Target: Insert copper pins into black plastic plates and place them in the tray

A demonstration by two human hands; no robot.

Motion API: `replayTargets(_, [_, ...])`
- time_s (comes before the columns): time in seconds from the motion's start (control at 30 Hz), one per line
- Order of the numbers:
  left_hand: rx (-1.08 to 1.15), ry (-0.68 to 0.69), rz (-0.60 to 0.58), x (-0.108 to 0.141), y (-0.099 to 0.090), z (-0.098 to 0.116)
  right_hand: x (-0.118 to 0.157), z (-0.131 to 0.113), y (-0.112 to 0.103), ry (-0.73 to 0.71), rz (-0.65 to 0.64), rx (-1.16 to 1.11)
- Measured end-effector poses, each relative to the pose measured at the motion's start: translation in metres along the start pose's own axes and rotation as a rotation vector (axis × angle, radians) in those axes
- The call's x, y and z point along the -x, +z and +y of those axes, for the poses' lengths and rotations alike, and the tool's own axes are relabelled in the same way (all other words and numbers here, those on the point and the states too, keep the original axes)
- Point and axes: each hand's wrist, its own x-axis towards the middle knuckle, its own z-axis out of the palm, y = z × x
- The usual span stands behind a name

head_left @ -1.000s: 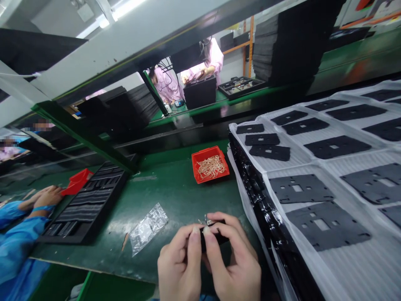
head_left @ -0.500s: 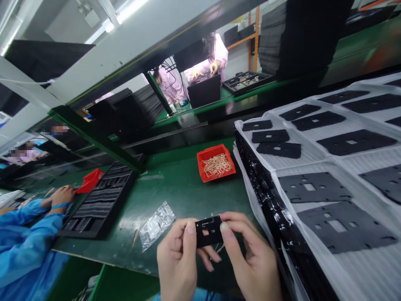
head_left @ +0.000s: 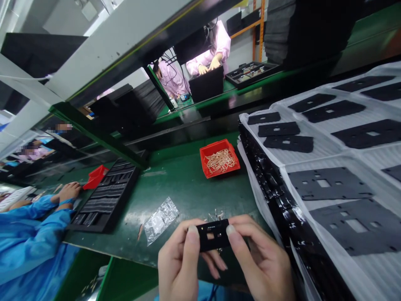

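**A:** What were the hands doing?

**B:** The left hand (head_left: 180, 263) and the right hand (head_left: 261, 263) each pinched one end of a small black plastic plate (head_left: 214, 235), thumbs pressed on its face, fingers curled behind. It was flat, rectangular and matte, with small cut-out slots and tiny pale dots. It was held level just above the near edge of the green workbench (head_left: 188, 188).

**A:** And right around it?

**B:** Just beyond the plate, a few small silvery metal pieces (head_left: 215, 216) lay on the bench; their shape was too small to make out. To the left lay a crinkled clear plastic bag (head_left: 161, 219), shiny and empty-looking.

**A:** Further out?

**B:** Farther back sat a square red plastic tray (head_left: 219, 158) holding a loose tangle of thin copper-coloured parts (head_left: 222, 160). On the right stood a tall stack of glossy black trays (head_left: 275, 196), topped with ribbed white foam sheets (head_left: 316, 163). On these lay flat black foam gaskets (head_left: 328, 182) with rectangular holes.

**A:** Anyone else?

**B:** At the left, a person in a blue sleeve (head_left: 34, 234) rested a hand (head_left: 69, 191) beside a long black compartment tray (head_left: 105, 198) and a second small red tray (head_left: 95, 176). Across the line, two people in pink coats (head_left: 216, 48) worked behind a black box (head_left: 206, 83).
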Motion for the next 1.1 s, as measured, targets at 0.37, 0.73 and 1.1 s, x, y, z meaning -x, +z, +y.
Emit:
replayTargets(0.37, [-0.055,-0.043,0.032,0.003,0.005,0.011,0.010,-0.017,0.006,-0.013,0.085,0.056])
replayTargets(0.73, [-0.151,-0.037,0.115,0.005,0.006,0.012,0.012,-0.017,0.006,-0.092,0.013,0.016])
replayTargets(1.1, [-0.301,0.046,0.183,-0.001,-0.003,0.010,0.006,-0.009,0.002,-0.256,-0.095,0.235])
